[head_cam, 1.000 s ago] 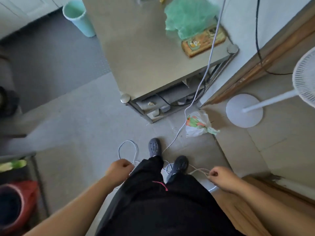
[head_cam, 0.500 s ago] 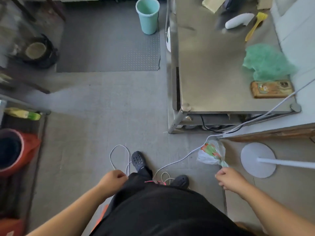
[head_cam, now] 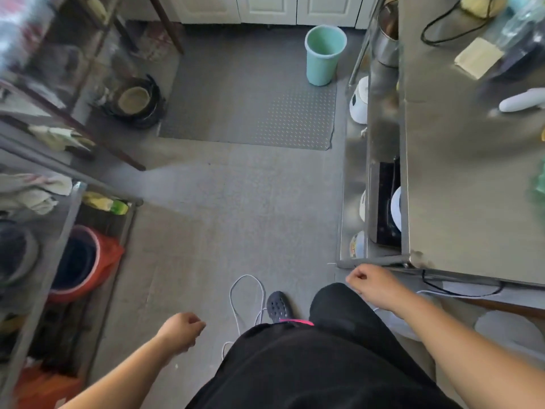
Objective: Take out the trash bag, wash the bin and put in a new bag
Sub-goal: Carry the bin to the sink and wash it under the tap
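grey kitchen floor runs ahead of us, and we take the green bin (head_cam: 324, 54) as our landmark: it stands upright at the far end, on the corner of a dark studded mat (head_cam: 250, 110), with white cupboard doors (head_cam: 265, 8) just behind it. we see no bag lining it, and its inside looks bare, so we judge the old bag is already out and the washing comes next. to the bin's right, and running back toward us, is a steel table (head_cam: 472, 187) with a lower shelf holding a white appliance (head_cam: 359, 100). well to the bin's left stand cluttered racks, with a red tub (head_cam: 82, 264) low down near us.

our left hand (head_cam: 181, 332) and right hand (head_cam: 373, 286) are well apart, both far short of the bin, fingers loosely curled and holding nothing.

a white cord (head_cam: 247, 302) loops on the floor between us and the bin, just beside our shoe (head_cam: 278, 307). we judge this the main risk: a step forward could snag it and trip us, or drag whatever it is plugged into. the table corner by our right hand could also catch an arm.

no brand, label or writing is readable; the picture is too blurred.
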Motion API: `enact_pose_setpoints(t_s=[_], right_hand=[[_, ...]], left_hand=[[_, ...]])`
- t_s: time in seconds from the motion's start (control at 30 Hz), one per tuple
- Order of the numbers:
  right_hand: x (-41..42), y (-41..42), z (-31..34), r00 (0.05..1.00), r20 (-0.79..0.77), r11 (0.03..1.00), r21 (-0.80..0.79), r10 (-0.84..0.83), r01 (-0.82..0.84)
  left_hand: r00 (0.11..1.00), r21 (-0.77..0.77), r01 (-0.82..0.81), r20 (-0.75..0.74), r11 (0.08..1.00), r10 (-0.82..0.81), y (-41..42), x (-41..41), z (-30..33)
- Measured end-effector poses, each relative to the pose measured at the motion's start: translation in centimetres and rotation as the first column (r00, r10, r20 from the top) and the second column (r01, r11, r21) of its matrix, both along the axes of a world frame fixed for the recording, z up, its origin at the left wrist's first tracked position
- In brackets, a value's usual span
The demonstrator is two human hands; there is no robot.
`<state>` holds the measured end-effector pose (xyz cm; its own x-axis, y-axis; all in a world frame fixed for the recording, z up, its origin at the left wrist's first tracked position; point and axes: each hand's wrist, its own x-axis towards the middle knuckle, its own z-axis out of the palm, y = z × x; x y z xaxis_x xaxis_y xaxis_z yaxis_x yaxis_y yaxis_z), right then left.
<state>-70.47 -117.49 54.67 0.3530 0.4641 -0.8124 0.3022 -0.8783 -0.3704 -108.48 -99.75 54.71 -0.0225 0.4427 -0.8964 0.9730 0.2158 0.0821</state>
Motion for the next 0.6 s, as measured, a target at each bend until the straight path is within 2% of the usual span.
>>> enact_pose_setpoints(t_s=[0.2, 0.33, 0.5, 0.6], right_hand=[[3.2, 2.4, -3.0, 1.0, 0.008, 0.991, -0.132, -0.026, 0.026], [6.4, 7.2, -4.3, 0.997, -0.029, 0.983, -0.171, -0.069, 0.063], [13.2, 16.5, -3.0, 0.995, -0.091, 0.991, -0.132, -0.05, 0.038], [18.0, 22.4, -2.0, 0.996, -0.083, 0.995, -0.096, 0.02, -0.028]], left_hand=[[0.989, 0.121, -0.052, 0.144, 0.991, 0.035, 9.1, 8.1, 0.5], [0.968, 0.156, -0.114, 0.237, 0.981, 0.075, 13.7, 14.8, 0.8], [0.982, 0.07, 0.012, 0.189, 0.997, -0.025, 17.8, 20.0, 2.6], [0.979, 0.106, -0.019, 0.202, 0.994, -0.003, 21.1, 22.0, 2.7]])
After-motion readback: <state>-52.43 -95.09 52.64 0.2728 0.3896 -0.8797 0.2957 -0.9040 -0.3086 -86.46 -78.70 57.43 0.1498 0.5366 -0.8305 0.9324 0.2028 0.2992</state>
